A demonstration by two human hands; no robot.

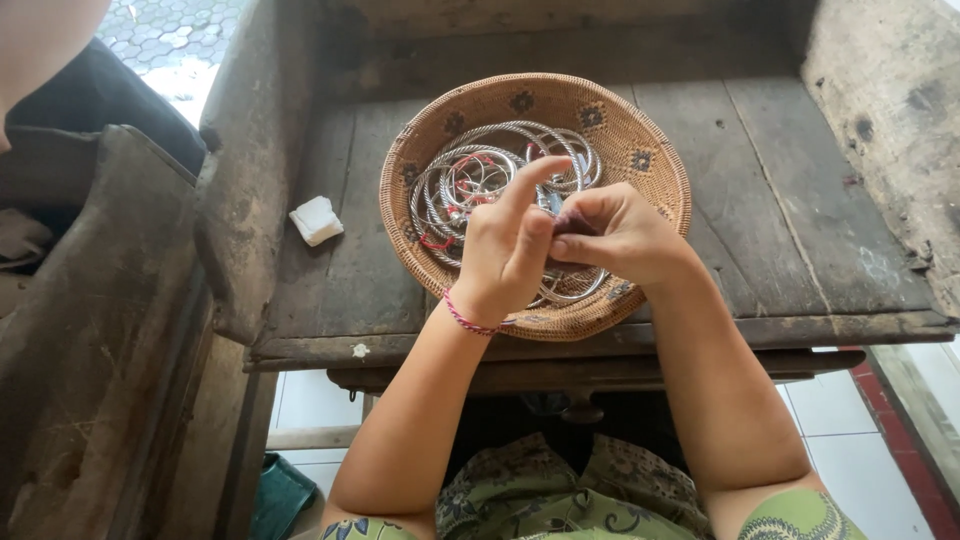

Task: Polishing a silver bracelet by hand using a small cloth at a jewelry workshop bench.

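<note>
Left hand [508,250]: pinched a small dark piece, forefinger raised.
Right hand [615,232]: gripped the same piece.
Below: woven basket [640,150] of silver bangles [480,165] on desk [780,220].

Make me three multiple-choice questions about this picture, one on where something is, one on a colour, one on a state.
1. Where does the small white block lie?
A. in the basket
B. on the wooden table, left of the basket
C. on the floor

2. What colour is the string on the left wrist?
A. red
B. blue
C. black

3. How is the left hand's index finger?
A. curled in
B. stretched out
C. hidden

Answers: 1 B, it sits on the boards beside the woven basket. 2 A, a red thread circles the wrist. 3 B, it points up over the silver rings, while the right hand pinches something small.
</note>
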